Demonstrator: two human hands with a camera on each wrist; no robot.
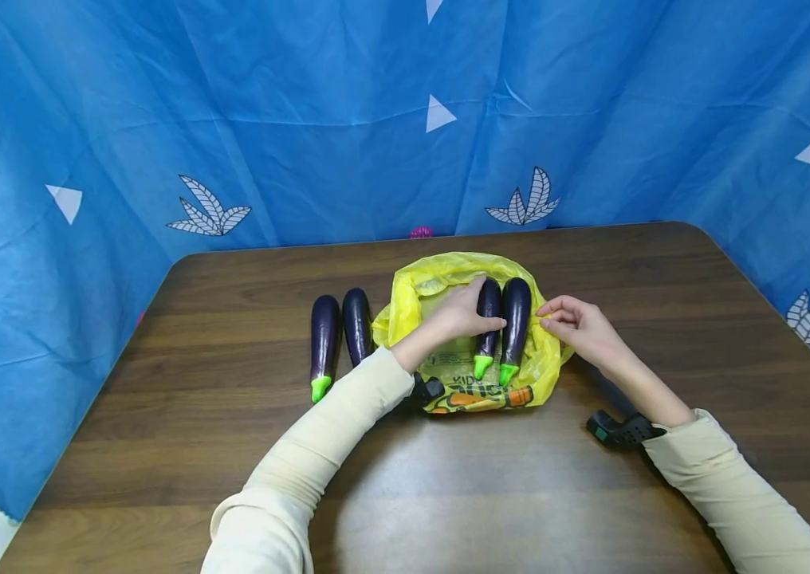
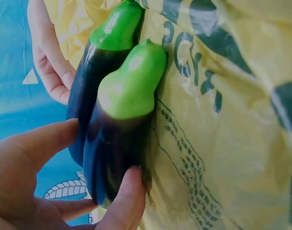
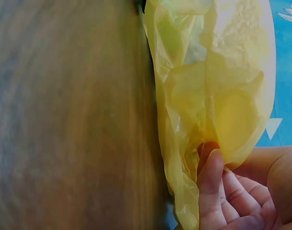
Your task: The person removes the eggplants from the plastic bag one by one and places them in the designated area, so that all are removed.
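From my station, the head view gives me a blue cloth backdrop (image 1: 347,88) patterned with white triangles and leaves, standing behind a brown wood-grain counter (image 1: 154,446). Two cream sleeves come in from the near side: the left sleeve (image 1: 329,442) slants up toward the middle, the right sleeve (image 1: 728,486) angles in from the lower right corner. Between them a yellow bag (image 1: 462,261) sits on the counter with its mouth spread wide, dark lettering and an orange print along its near side. I see the left hand (image 1: 458,312) inside the mouth, thumb across the inner left eggplant (image 1: 485,343) and the other fingers on its far side, so I read it as held. The right hand (image 1: 587,335) is outside, thumb and fingertips pinching the bag's right edge. The inner right eggplant (image 1: 516,319) lies just beside its neighbour, both with green ends toward me. Left of the bag, on the counter, I have the outer left eggplant (image 1: 324,335) and the outer right eggplant (image 1: 356,319), the latter's lower end hidden by the sleeve. A small black wrist camera (image 1: 620,430) hangs at the right wrist.
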